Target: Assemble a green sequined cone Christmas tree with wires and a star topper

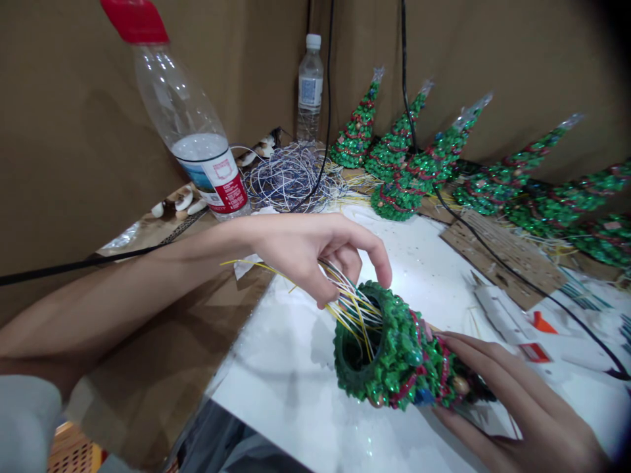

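A green Christmas tree ornament (404,348) with red garland and small baubles lies on its side on the white board, its hollow base facing left. Out of that opening comes a bundle of yellow and white wires (357,309). My left hand (315,253) has its fingers curled around the wires just outside the base, with one finger close to the base's rim. On the right, my right hand (517,394) grips the narrower part of the tree between thumb and fingers. The tree's tip is mostly hidden behind that hand.
Several more trees (394,190) stand along the back. A wire tangle (296,174), a large bottle (207,157) and a smaller bottle (310,89) are at the back left. A cutter knife (500,315) and brown board (503,253) lie right. Black cables (522,269) cross the table.
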### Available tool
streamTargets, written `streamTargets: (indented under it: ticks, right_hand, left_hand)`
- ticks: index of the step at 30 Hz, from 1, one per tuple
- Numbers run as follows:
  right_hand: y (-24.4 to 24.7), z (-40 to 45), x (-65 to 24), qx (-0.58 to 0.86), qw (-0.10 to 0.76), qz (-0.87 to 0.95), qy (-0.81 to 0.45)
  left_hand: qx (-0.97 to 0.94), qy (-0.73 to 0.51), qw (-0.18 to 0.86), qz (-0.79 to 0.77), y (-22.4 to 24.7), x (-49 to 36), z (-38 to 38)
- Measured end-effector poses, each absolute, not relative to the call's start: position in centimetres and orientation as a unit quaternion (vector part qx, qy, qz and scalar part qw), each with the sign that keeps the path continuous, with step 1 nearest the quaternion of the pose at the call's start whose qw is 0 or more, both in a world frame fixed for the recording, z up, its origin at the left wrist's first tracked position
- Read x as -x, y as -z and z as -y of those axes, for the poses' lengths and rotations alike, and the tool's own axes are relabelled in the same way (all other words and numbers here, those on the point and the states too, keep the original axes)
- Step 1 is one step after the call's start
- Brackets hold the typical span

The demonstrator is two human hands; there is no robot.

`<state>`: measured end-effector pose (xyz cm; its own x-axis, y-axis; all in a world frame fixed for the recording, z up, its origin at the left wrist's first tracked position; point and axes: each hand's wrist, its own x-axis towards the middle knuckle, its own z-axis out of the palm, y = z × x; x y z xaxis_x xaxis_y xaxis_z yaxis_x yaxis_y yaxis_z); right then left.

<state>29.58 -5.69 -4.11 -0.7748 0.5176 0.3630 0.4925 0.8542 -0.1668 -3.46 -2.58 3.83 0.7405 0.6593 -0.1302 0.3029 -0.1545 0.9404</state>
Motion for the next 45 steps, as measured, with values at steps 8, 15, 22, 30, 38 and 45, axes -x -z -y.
streamTargets:
  ticks: [8,15,22,30,38,45]
  right_hand:
    - [4.1,5.8,-29.6,0.264,0.201,0.943,-0.028]
    - [4.2,5.7,-29.7,0.263,0.200,0.943,-0.031]
    - [4.4,5.8,-30.0,0.273,0.201,0.940,-0.028]
    - [4.2,5.7,-29.7,0.270,0.199,0.941,-0.036]
    - [4.3,5.7,-29.9,0.278,0.192,0.940,-0.038]
    - [3.4,6.0,-28.9,0.284,0.185,0.940,-0.041]
  left_hand:
    - [-0.745,-0.156,0.561,-0.326,-3.8,3.5,2.6]
    - [-0.747,-0.159,0.561,-0.320,-3.8,3.5,2.5]
    - [-0.748,-0.164,0.559,-0.318,-3.8,3.4,2.5]
    - [-0.755,-0.153,0.553,-0.317,-3.7,3.7,2.5]
    - [-0.759,-0.158,0.550,-0.312,-3.6,3.6,2.5]
    - [-0.781,-0.121,0.512,-0.335,-4.0,3.6,2.5]
